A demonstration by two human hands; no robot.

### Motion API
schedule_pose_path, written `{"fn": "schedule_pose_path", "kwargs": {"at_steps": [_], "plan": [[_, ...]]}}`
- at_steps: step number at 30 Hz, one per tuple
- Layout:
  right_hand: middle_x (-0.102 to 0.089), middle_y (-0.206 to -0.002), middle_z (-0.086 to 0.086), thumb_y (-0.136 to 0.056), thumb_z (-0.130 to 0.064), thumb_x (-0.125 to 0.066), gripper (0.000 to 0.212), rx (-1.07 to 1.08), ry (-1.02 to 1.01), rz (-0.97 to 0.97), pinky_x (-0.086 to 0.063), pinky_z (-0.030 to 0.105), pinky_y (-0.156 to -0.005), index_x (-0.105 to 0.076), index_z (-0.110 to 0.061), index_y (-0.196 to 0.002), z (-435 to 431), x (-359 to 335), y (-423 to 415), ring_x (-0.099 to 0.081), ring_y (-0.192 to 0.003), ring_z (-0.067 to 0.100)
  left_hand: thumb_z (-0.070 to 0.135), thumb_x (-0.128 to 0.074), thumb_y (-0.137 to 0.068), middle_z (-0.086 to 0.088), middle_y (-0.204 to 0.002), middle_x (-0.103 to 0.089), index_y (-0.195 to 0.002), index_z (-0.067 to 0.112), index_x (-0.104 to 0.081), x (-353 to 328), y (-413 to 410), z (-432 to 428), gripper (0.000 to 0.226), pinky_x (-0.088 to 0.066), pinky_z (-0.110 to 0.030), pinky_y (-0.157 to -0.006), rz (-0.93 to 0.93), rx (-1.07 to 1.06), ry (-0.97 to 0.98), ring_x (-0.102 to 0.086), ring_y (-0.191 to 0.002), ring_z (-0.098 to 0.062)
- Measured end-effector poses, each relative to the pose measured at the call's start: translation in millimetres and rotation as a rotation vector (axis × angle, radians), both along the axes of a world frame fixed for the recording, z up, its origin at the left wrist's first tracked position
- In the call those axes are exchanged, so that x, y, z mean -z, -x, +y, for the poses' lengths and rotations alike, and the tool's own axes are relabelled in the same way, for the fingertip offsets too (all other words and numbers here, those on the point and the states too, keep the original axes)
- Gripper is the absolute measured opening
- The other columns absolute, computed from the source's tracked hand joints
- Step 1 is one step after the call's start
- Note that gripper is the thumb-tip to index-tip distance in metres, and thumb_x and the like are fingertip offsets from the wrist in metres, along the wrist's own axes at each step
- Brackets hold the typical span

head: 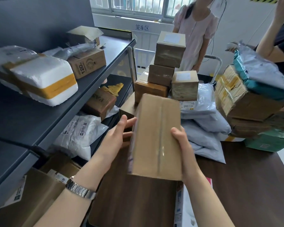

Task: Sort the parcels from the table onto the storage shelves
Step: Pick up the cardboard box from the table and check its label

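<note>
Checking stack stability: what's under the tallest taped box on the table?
The top taped box sits on a smaller brown box, which rests on a wider carton. The held box covers that carton's base.

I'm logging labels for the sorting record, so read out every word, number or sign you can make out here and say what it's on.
"笼车区": sign on the white wall under the window.
"120": side of the brown cardboard box on the upper grey shelf.
Shipping labels on the white plastic mailer bag and the grey poly mailer: too small to read.
Long brown cardboard box held in both hands: no text visible.
</note>
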State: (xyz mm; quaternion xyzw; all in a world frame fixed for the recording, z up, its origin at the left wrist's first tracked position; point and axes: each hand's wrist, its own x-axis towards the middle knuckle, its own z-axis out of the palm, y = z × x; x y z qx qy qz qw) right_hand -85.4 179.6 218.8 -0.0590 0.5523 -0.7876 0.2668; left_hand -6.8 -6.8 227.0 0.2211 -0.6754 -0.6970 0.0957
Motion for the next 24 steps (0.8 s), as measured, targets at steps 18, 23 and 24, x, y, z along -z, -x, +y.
{"fn": "schedule_pose_path", "kwargs": {"at_steps": [18, 23, 24], "plan": [[-0.075, -0.113, 0.000, -0.100, -0.026, -0.060, 0.019, 0.113, -0.222, 0.503, -0.059, 0.032, -0.084, -0.069, -0.027, -0.117, -1.9, 11.0, 15.9, -0.071, -0.107, 0.015, 0.045, -0.070, -0.081, 0.004, -0.105, -0.082, -0.123, 0.032, -0.068, 10.2, -4.3, -2.0, 0.044, -0.060, -0.024, -0.067, 0.117, -0.163, -0.147, -0.080, -0.093, -0.017], [-0.076, -0.092, -0.024, -0.093, -0.044, -0.057, 0.021, 0.123, -0.093, 0.368, -0.055, 0.015, -0.069, -0.060, -0.035, -0.112, -26.4, 3.5, 4.4, -0.072, -0.084, -0.003, 0.051, -0.078, -0.074, 0.022, -0.106, -0.079, -0.131, 0.051, -0.058, -4.3, -2.4, -1.4, 0.060, -0.060, -0.018, -0.064, 0.223, -0.218, -0.062, -0.077, -0.094, -0.004], [-0.076, -0.090, -0.026, -0.093, -0.042, -0.057, 0.021, 0.140, -0.074, 0.355, -0.054, 0.014, -0.067, -0.059, -0.034, -0.111, -30.0, 2.3, 2.8, -0.072, -0.082, -0.005, 0.051, -0.077, -0.072, 0.024, -0.105, -0.079, -0.127, 0.054, -0.058, -7.5, -2.7, -2.2, 0.058, -0.060, -0.018, -0.064, 0.237, -0.231, -0.062, -0.077, -0.093, -0.003]]}}
